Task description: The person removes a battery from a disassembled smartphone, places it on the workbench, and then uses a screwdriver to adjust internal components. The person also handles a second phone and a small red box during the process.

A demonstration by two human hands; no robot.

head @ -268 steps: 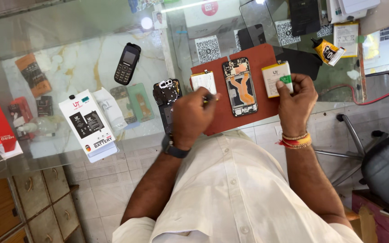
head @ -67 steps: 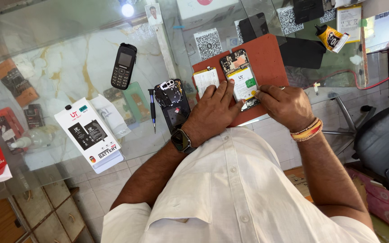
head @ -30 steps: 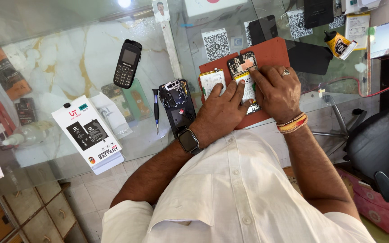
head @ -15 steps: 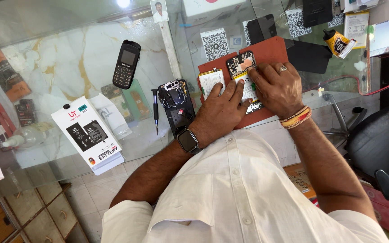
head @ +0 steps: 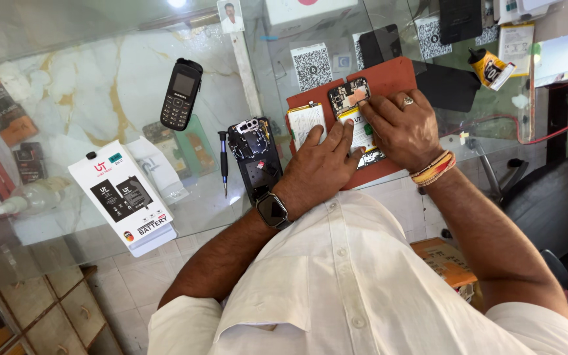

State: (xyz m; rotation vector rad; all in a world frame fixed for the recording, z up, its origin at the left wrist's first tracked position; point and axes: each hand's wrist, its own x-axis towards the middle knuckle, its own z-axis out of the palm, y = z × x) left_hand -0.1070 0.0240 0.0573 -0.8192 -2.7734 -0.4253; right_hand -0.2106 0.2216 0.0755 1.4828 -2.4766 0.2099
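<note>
Hands pressed flat on an opened phone [head: 356,125] that lay face down on a red mat [head: 389,75] at the edge of a glass counter [head: 100,98], the mat seemingly there to keep the bare circuitry off the glass. Left hand [head: 320,164], a smartwatch [head: 273,210] on its wrist, held its fingers together over the white battery [head: 361,128] seated in the phone, apparently pushing it down into place. Right hand [head: 399,125], ringed and with thread bands at the wrist, lay beside it with fingers flat, steadying the phone's upper half. A second battery [head: 305,121] rested on the mat just left of the phone. Off the mat, near the left hand, lay a black back cover [head: 256,154] and a small screwdriver [head: 223,161]; farther left stood a keypad phone [head: 180,93] and a white battery box [head: 125,197]. A glue tube [head: 491,68] lay well apart on the right
</note>
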